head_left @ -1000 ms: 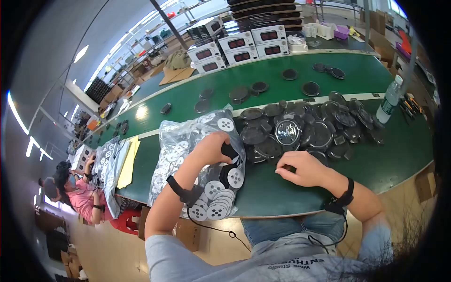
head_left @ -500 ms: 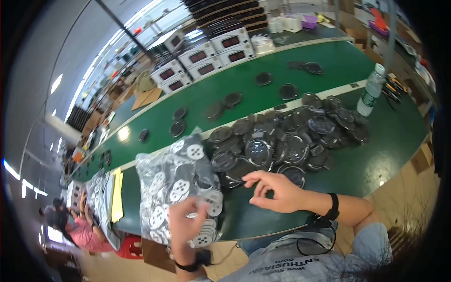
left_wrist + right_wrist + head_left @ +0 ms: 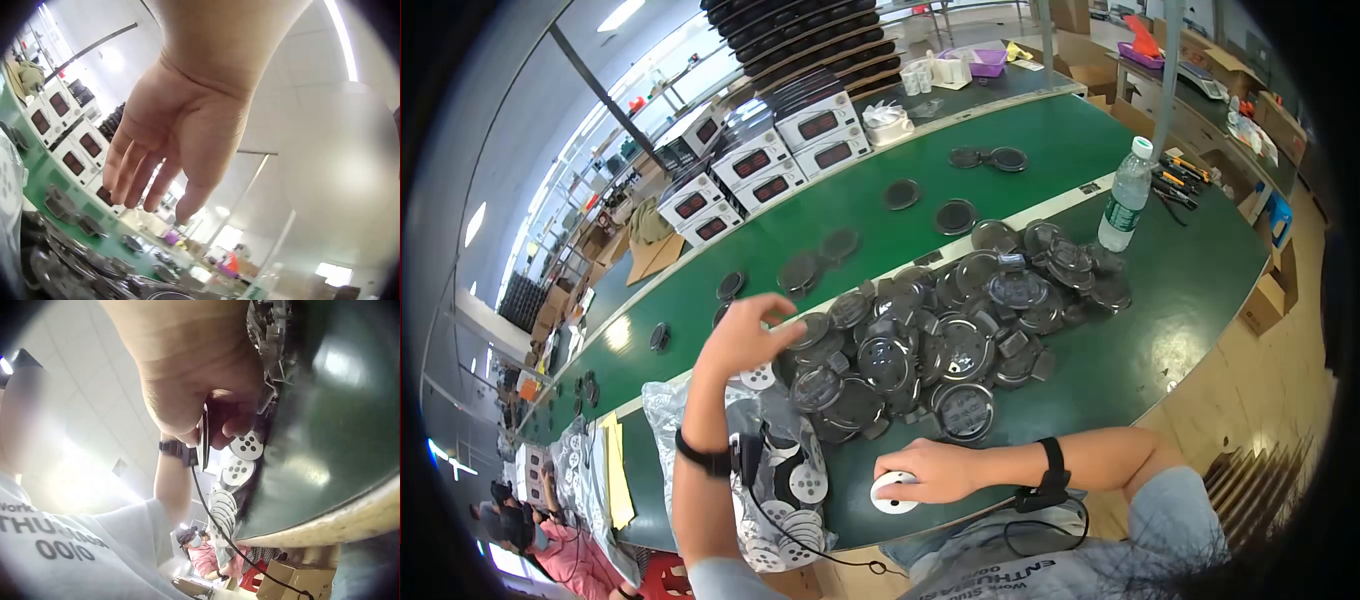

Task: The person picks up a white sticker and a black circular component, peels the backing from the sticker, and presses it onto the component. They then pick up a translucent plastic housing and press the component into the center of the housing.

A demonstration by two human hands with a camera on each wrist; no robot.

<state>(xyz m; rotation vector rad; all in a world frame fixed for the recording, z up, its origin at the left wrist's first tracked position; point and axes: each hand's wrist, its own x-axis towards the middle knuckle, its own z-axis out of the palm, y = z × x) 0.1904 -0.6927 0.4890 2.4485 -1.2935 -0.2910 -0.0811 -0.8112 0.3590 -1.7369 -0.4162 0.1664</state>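
My right hand (image 3: 935,470) pinches a white round disc with holes (image 3: 890,493) near the table's front edge. From the right wrist view, the disc (image 3: 204,439) is edge-on between thumb and fingers. My left hand (image 3: 745,338) is raised at the left end of a heap of dark round parts with clear rims (image 3: 887,362). Its fingers hang relaxed with nothing in them, as the left wrist view shows. Below the left forearm lies a clear plastic bag (image 3: 662,412), partly hidden, with more white discs (image 3: 800,525) in stacks.
A water bottle (image 3: 1125,200) stands right of the heap, beside some cutters (image 3: 1180,178). Several dark round parts (image 3: 902,194) lie on the green strip (image 3: 1040,130) behind. Boxes (image 3: 750,160) are stacked at its far side. Another person (image 3: 565,545) sits at the left.
My left hand has gone from the bag up and forward to the heap. The right hand, earlier without anything visible in it, now holds a white disc. The head view has swung right.
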